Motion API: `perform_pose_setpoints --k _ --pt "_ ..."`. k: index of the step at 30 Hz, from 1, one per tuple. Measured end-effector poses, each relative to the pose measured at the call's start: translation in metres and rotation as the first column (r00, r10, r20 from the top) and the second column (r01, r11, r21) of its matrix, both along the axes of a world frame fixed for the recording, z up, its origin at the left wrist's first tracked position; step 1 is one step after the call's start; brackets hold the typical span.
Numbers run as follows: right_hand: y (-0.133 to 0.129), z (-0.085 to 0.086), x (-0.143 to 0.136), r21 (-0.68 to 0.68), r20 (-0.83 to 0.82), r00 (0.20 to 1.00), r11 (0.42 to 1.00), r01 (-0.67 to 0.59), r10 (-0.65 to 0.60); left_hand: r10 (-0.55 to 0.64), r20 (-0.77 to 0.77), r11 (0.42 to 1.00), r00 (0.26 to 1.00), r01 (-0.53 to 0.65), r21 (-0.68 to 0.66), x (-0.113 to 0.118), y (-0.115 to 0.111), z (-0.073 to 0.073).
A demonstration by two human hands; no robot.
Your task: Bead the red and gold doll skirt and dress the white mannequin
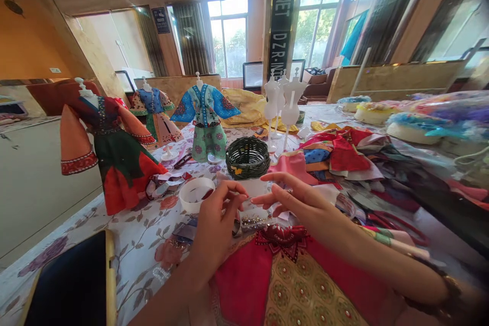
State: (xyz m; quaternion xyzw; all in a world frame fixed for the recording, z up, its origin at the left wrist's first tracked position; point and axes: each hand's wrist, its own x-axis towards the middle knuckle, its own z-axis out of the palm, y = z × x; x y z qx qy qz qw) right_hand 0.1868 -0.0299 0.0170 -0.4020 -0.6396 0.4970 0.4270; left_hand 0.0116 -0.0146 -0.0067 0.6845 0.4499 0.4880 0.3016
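Over the middle of the table, my left hand (pixel 219 209) is closed in a pinch; whatever its fingertips hold is too small or hidden to make out. Facing it, my right hand (pixel 296 196) has its fingers stretched out and apart, with nothing seen in them. Below both hands are small metallic beads (pixel 252 220) in a clear container. A red and gold doll-size garment (pixel 301 285), dotted with beads, lies closest to me, partly under my right forearm. Beside my left hand sits a white ring-shaped roll (pixel 196 195). A dark woven basket (pixel 248 158) stands just beyond my fingers.
Dressed doll mannequins stand at the left, one in red and green (pixel 110 147), another in blue (pixel 199 112). Bare white mannequins (pixel 288 99) are behind the basket. Fabric scraps (pixel 344 153) and red-handled scissors (pixel 401 224) lie right. A tablet (pixel 69 282) occupies the near left.
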Motion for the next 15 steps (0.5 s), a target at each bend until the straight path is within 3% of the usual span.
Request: perform_pose_setpoints --k 7,15 --pt "-0.005 0.006 -0.003 -0.032 -0.004 0.999 0.999 0.036 -0.036 0.027 -0.167 0.97 0.986 0.015 0.244 0.001 -0.001 0.0" --pt "-0.009 0.011 -0.005 -0.073 0.033 0.999 0.996 0.043 -0.04 0.13 -0.218 0.869 0.967 -0.005 0.496 -0.001 -0.004 0.003"
